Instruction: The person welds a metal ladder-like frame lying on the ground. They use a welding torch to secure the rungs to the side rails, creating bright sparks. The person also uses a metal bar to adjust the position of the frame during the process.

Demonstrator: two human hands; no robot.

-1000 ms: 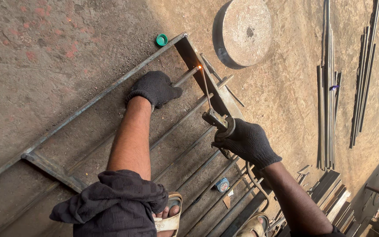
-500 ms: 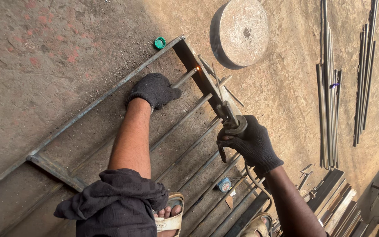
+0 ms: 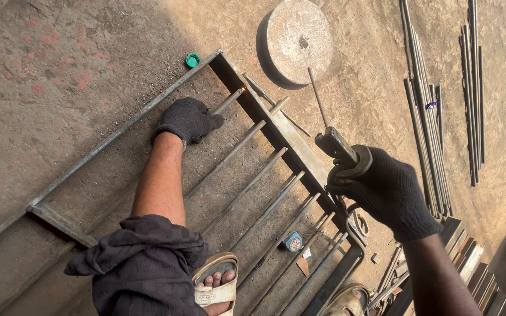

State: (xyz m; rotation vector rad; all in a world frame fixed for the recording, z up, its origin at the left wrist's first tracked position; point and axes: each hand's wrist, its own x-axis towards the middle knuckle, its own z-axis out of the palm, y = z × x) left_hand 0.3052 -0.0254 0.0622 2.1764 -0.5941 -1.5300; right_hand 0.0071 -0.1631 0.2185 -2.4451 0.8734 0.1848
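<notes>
Right hand (image 3: 385,187) lifted, gripping electrode holder (image 3: 338,146); left hand (image 3: 187,120) pressing grey bar (image 3: 229,100)
</notes>
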